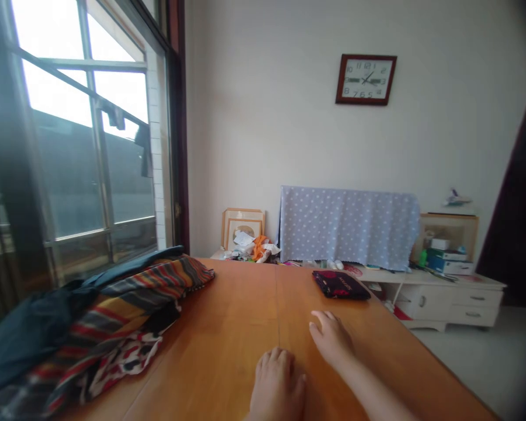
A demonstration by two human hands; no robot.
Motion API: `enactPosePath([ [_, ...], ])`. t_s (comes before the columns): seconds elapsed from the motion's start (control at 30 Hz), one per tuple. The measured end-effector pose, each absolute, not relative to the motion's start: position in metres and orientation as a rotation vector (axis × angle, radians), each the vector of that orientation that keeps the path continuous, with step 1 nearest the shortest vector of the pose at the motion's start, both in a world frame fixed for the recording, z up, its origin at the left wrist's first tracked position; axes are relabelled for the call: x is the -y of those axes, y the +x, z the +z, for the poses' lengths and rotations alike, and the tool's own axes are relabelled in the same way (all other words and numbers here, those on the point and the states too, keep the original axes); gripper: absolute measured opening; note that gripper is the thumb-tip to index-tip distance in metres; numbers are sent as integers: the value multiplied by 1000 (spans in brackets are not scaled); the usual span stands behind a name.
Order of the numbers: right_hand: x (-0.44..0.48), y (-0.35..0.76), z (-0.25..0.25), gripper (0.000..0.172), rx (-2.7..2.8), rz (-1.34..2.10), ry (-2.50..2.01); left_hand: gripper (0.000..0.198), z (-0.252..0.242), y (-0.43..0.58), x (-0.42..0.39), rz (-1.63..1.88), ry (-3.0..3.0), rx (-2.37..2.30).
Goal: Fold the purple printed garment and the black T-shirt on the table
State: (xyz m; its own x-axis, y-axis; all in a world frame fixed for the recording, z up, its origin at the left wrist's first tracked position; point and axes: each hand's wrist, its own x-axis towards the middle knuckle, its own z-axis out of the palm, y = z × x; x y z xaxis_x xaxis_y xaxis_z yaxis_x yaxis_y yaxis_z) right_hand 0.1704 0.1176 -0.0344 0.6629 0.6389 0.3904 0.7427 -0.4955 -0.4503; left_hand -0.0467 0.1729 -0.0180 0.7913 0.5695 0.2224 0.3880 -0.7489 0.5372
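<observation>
Nearest the camera, the left hand (277, 386) comes in at the bottom edge of my view, cut off at the wrist, its fingers (280, 358) loosely curled and holding nothing. Just beyond it to the right, the right hand (332, 339) is open and empty, with its fingers (318, 320) slightly spread, low over the orange wooden table (228, 310). I can't tell whether either hand touches the wood.

Nearest those fingers, but apart from them, a dark red-and-black pouch (341, 285) lies flat toward the far right of the table. I can't see inside it. A heap of striped cloth (127, 310) and dark teal fabric (30, 333) covers the near left of the table and runs out of view at the frame's edge.

Beyond the table, a white cabinet (447, 304) has closed drawers, and I can't see what they contain. A stack of boxes (449, 260) sits on top. A polka-dot blue cloth (348, 228) drapes over something I can't make out. To its left, crumpled papers and orange plastic (258, 248) lean against framed pictures (243, 228). Small items along the table's far edge are too small to identify.
</observation>
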Motion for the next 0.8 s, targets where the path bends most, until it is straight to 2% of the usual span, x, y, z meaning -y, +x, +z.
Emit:
enactPosePath([
  [0.2,-114,106,-47,47,875,206,-1892,31,-25,-50,-172,579,2412,-719],
  [0.43,-103,52,-48,59,519,400,-1622,37,-21,-54,-173,548,2238,-720],
  [0.57,-97,47,-54,61,493,472,-1697,39,-21,-55,-176,515,2107,-742],
  [0.67,-92,50,-53,57,599,464,-1862,40,-18,-56,-177,476,1990,-759],
  [0.8,-89,57,-49,53,658,448,-1870,46,-13,-55,-174,478,1744,-837],
])
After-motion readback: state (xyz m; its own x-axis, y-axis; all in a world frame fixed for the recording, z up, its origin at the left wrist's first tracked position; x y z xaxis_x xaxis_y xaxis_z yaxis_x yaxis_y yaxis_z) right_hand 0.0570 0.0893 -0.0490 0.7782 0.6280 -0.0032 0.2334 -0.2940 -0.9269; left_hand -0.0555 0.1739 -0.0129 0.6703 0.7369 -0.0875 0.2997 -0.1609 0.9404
